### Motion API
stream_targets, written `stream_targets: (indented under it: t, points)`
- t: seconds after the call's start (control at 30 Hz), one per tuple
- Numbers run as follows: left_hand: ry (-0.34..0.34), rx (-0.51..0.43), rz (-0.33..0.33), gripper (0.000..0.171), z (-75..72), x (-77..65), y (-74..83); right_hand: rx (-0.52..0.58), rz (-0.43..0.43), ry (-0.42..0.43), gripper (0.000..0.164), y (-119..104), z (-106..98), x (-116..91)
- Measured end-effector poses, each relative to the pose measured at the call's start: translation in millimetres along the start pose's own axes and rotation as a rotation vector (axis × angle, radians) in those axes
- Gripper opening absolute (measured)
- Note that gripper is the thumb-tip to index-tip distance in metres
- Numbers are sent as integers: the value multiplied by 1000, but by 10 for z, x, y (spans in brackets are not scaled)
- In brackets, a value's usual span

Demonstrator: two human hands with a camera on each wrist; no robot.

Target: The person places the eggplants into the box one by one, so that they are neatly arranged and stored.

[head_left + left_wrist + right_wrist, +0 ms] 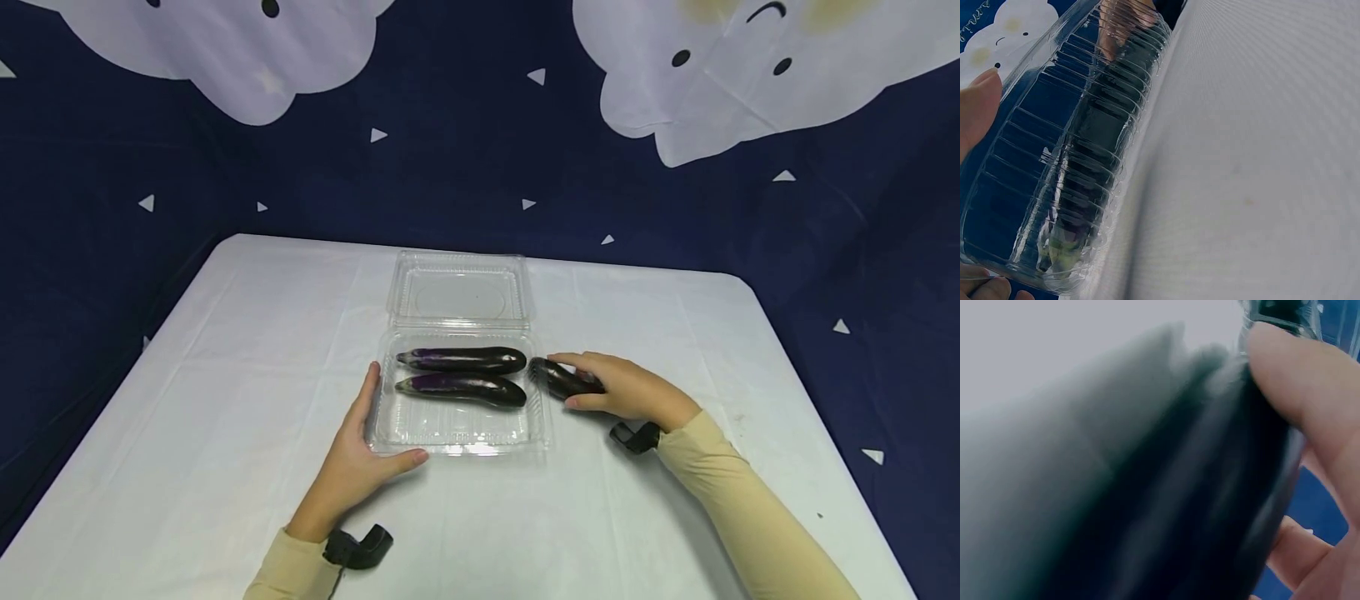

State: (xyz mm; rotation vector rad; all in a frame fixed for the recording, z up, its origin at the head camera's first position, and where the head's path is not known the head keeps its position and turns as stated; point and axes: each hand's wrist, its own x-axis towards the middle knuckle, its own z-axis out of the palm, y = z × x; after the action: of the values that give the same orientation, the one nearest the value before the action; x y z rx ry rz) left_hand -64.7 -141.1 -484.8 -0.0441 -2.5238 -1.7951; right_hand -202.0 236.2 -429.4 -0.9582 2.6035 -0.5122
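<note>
A hinged clear plastic box (457, 429) lies with its lid (461, 287) laid back. Inside its base, side by side, are two long dark purple eggplants, the far eggplant (465, 360) and the near eggplant (461, 389). My right hand (618, 385) grips a third eggplant (562, 381), whose left end overlaps the box's right wall in the head view; it looms blurred in the right wrist view. At the box's front left corner, my left hand (352, 462) has straight fingers along the left side and its thumb by the front rim. Ridged plastic fills much of the left wrist view.
A white cloth covers the table (225, 375). Behind it hangs a dark blue curtain (450, 183) with white clouds and small triangles. Each wrist carries a black strap mount, the left mount (360, 548) and the right mount (636, 436).
</note>
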Motion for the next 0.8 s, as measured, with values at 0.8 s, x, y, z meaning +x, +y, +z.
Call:
stream_targets:
  t: [0.8]
  points:
    - [-10, 1, 21, 130, -11, 12, 18, -74, -58, 128, 62, -408, -506, 38]
